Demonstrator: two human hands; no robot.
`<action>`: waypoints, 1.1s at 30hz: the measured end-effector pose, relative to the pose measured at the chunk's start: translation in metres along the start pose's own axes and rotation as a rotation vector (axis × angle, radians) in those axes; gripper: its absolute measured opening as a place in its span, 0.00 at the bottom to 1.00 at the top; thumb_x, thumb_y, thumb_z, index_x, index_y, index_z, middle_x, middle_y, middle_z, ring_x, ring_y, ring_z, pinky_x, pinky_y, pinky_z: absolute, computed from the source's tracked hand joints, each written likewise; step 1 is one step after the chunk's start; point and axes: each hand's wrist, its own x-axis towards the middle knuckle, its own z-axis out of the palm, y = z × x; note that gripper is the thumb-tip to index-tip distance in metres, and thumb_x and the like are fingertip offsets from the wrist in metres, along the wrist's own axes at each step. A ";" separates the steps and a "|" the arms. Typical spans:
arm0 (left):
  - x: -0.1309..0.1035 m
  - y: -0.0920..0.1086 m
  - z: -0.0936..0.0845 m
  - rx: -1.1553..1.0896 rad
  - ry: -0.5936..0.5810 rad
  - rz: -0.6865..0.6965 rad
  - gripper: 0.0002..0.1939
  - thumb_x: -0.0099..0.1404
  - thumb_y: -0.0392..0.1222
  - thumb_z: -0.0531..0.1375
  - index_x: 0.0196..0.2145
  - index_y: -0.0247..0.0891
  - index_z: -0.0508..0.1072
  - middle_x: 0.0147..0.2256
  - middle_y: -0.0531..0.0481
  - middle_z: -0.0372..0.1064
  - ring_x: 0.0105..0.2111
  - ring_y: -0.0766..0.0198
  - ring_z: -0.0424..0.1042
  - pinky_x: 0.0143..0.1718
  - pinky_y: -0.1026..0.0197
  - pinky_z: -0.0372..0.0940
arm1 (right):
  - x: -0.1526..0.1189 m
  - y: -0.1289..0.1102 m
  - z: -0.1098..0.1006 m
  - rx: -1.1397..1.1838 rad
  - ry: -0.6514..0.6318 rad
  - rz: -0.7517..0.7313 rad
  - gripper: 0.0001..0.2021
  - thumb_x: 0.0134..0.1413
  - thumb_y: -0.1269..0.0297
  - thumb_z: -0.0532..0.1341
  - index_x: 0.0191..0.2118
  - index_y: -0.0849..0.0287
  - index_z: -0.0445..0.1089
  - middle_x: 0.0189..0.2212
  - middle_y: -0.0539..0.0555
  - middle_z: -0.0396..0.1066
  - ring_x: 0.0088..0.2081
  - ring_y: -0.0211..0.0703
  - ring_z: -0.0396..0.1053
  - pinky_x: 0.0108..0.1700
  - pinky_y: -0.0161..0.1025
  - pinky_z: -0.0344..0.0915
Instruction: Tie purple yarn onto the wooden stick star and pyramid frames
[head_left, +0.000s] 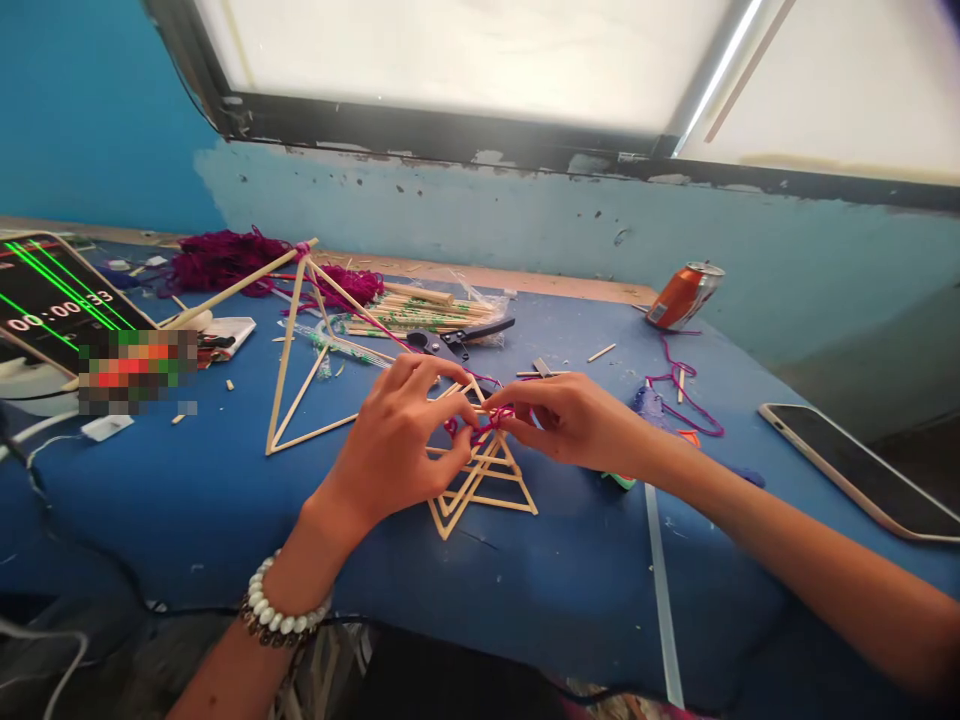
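Observation:
A small frame of thin wooden sticks (491, 502), built of triangles, stands on the blue table with purple yarn (501, 414) wound about its top joint. My left hand (401, 430), with beaded bracelets at the wrist, pinches the yarn from the left, thumb and forefinger nearly together. From the right, my right hand (570, 415) has its fingertips closed on the yarn at the same joint. My fingers partly cover the knot. Behind my left hand, a larger stick frame (286, 360) stands with purple yarn tied at its peak.
A purple yarn heap (221, 260), a bundle of sticks (420, 315) and black-handled cutters (487, 330) lie at the back. An orange can (681, 296) stands back right. One phone (862, 470) lies at right; another showing a timer (56, 300) leans at left, near cables.

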 end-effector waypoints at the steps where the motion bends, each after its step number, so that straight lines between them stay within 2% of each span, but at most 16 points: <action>1: 0.000 0.000 -0.001 -0.020 -0.006 -0.002 0.05 0.65 0.35 0.59 0.34 0.40 0.76 0.50 0.46 0.69 0.53 0.53 0.63 0.56 0.47 0.61 | 0.000 0.002 0.000 0.005 0.018 -0.015 0.08 0.64 0.65 0.60 0.43 0.57 0.76 0.21 0.46 0.67 0.21 0.32 0.58 0.28 0.33 0.53; 5: 0.001 0.003 -0.002 -0.100 -0.069 0.005 0.03 0.66 0.37 0.60 0.35 0.40 0.74 0.50 0.47 0.70 0.53 0.55 0.64 0.60 0.46 0.59 | -0.002 0.002 0.002 0.006 0.062 -0.049 0.07 0.63 0.68 0.58 0.38 0.58 0.75 0.20 0.45 0.64 0.20 0.31 0.55 0.27 0.32 0.51; 10: 0.002 0.003 -0.002 -0.187 -0.096 0.042 0.04 0.68 0.37 0.60 0.35 0.41 0.75 0.49 0.47 0.70 0.54 0.57 0.64 0.60 0.49 0.60 | -0.004 -0.001 0.004 -0.036 0.059 -0.003 0.05 0.58 0.71 0.56 0.38 0.59 0.68 0.19 0.43 0.61 0.20 0.31 0.55 0.27 0.32 0.50; 13: 0.001 0.002 -0.003 -0.238 -0.166 0.072 0.06 0.70 0.38 0.60 0.41 0.44 0.77 0.53 0.47 0.68 0.57 0.56 0.63 0.60 0.49 0.61 | -0.006 -0.004 0.002 -0.047 0.135 -0.003 0.05 0.56 0.72 0.56 0.37 0.58 0.68 0.19 0.43 0.60 0.20 0.31 0.52 0.27 0.33 0.49; 15: -0.001 0.001 -0.004 -0.259 -0.192 0.080 0.09 0.70 0.36 0.59 0.45 0.46 0.77 0.54 0.47 0.67 0.58 0.56 0.62 0.60 0.49 0.61 | -0.007 -0.006 0.001 -0.018 0.147 -0.024 0.03 0.58 0.68 0.58 0.35 0.58 0.68 0.19 0.43 0.58 0.20 0.31 0.51 0.26 0.33 0.49; 17: -0.001 0.001 -0.005 -0.254 -0.134 0.055 0.10 0.70 0.34 0.57 0.44 0.45 0.76 0.52 0.46 0.67 0.56 0.57 0.63 0.59 0.49 0.61 | -0.008 -0.007 0.003 -0.009 0.109 -0.040 0.07 0.59 0.61 0.61 0.34 0.59 0.69 0.18 0.43 0.57 0.20 0.31 0.52 0.26 0.33 0.49; 19: 0.000 0.000 -0.004 -0.216 -0.023 -0.005 0.08 0.69 0.33 0.58 0.42 0.42 0.76 0.46 0.46 0.67 0.51 0.57 0.66 0.56 0.49 0.62 | -0.008 -0.008 0.006 -0.029 0.072 -0.036 0.11 0.58 0.55 0.65 0.34 0.59 0.71 0.18 0.43 0.58 0.19 0.31 0.54 0.26 0.33 0.49; 21: 0.002 0.000 -0.002 -0.159 0.040 -0.061 0.04 0.68 0.35 0.60 0.38 0.40 0.75 0.41 0.46 0.67 0.46 0.57 0.66 0.51 0.50 0.64 | -0.008 -0.008 0.010 -0.040 0.073 -0.007 0.12 0.59 0.55 0.65 0.37 0.60 0.72 0.18 0.43 0.61 0.19 0.31 0.57 0.26 0.33 0.50; 23: 0.004 -0.001 0.001 -0.111 0.016 -0.080 0.03 0.66 0.38 0.61 0.35 0.39 0.76 0.38 0.47 0.68 0.44 0.56 0.65 0.48 0.51 0.64 | -0.008 -0.009 0.013 -0.017 0.092 0.029 0.08 0.62 0.59 0.62 0.38 0.59 0.73 0.18 0.44 0.62 0.19 0.31 0.58 0.27 0.32 0.51; 26: 0.006 0.000 0.004 -0.087 -0.048 -0.076 0.05 0.67 0.40 0.62 0.35 0.40 0.78 0.38 0.47 0.69 0.44 0.56 0.65 0.48 0.52 0.64 | -0.008 -0.009 0.014 0.071 0.100 0.090 0.03 0.60 0.66 0.61 0.35 0.58 0.70 0.18 0.43 0.61 0.19 0.31 0.56 0.26 0.32 0.51; 33: 0.013 0.004 0.005 -0.181 -0.108 -0.098 0.07 0.66 0.39 0.63 0.41 0.45 0.80 0.37 0.50 0.69 0.43 0.58 0.66 0.48 0.53 0.64 | -0.008 -0.001 0.014 0.367 0.061 0.217 0.04 0.64 0.66 0.55 0.36 0.56 0.58 0.19 0.41 0.55 0.22 0.32 0.49 0.23 0.31 0.47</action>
